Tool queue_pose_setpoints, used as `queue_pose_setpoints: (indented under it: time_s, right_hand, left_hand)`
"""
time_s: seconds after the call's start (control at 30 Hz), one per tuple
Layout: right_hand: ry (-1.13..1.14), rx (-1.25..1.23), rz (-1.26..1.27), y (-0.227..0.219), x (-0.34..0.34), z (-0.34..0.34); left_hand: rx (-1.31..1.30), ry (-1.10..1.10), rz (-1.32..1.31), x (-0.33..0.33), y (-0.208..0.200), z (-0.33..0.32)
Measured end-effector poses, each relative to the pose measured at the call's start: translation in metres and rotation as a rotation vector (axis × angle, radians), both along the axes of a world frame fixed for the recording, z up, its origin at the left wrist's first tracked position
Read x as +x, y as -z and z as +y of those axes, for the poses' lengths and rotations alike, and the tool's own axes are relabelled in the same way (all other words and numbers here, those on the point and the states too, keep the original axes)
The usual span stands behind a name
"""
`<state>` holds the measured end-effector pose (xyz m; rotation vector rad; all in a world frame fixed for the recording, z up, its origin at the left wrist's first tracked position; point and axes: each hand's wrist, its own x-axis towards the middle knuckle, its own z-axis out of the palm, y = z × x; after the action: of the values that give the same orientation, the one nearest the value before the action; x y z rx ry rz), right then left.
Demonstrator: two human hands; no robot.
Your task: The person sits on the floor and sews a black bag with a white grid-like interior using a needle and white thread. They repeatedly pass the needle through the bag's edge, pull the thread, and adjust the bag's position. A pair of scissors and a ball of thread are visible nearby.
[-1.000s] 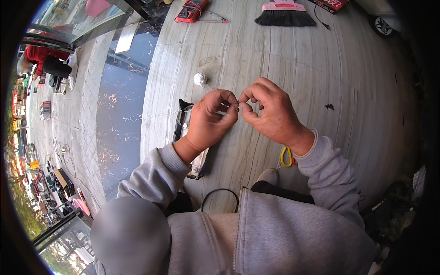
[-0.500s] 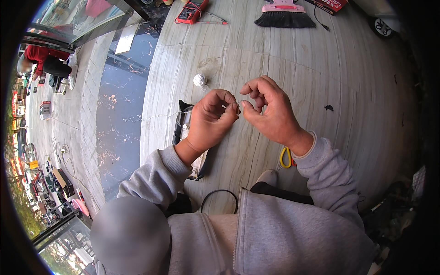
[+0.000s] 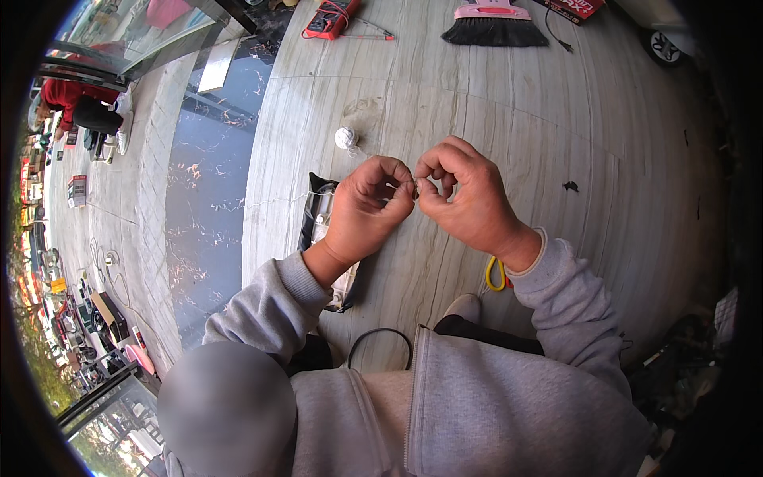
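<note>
A tiny object [image 3: 415, 189], too small to identify, is pinched between the fingertips of the left hand [image 3: 367, 213] and right hand [image 3: 466, 200] above the floor [image 3: 556, 135]; a white thread ball [image 3: 346, 137] lies nearby.

One head-worn fisheye looks steeply down, close over the marble floor [image 3: 445, 119].

Worksite balcony floor (hand brush [image 3: 493, 22], multimeter [image 3: 330, 17])

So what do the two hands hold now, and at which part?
Left hand and right hand pinch one tiny dark thing between their fingertips; too small to tell what it is or which part.
</note>
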<state>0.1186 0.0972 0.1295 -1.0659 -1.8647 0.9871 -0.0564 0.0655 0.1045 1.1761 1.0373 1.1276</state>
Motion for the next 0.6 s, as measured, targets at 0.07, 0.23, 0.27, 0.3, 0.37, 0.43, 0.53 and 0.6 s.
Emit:
queue_pose_setpoints:
  time_s: [0.07, 0.23, 0.27, 0.3, 0.37, 0.43, 0.53, 0.6]
  right_hand:
    - [0.007, -0.052, 0.058, 0.0009, -0.0011, 0.0002]
    - [0.052, -0.144, 0.064, 0.0000, 0.0013, 0.0017]
    - [0.040, -0.100, 0.038, -0.0005, 0.0020, 0.0018]
    - [0.032, -0.063, 0.012, -0.0010, 0.0024, 0.0015]
    - [0.010, 0.014, -0.029, -0.0011, 0.0023, 0.0018]
    - [-0.017, 0.093, -0.058, 0.0002, 0.0014, 0.0028]
    - [-0.027, 0.155, -0.066, 0.0035, 0.0008, 0.0047]
    - [-0.028, 0.127, -0.071, 0.0051, 0.0017, 0.0046]
  left_hand:
    - [0.004, 0.006, -0.010, 0.0004, 0.0002, 0.0002]
    - [0.005, 0.014, -0.013, -0.0011, 0.0019, 0.0020]
    - [0.004, 0.010, -0.002, -0.0014, 0.0024, 0.0023]
    - [-0.004, 0.003, 0.007, -0.0017, 0.0028, 0.0024]
    - [0.006, 0.001, 0.023, -0.0017, 0.0038, 0.0026]
    - [0.014, 0.004, 0.050, -0.0019, 0.0046, 0.0026]
    - [0.027, 0.017, 0.096, -0.0024, 0.0057, 0.0029]
    - [0.025, 0.020, 0.112, -0.0025, 0.0064, 0.0037]
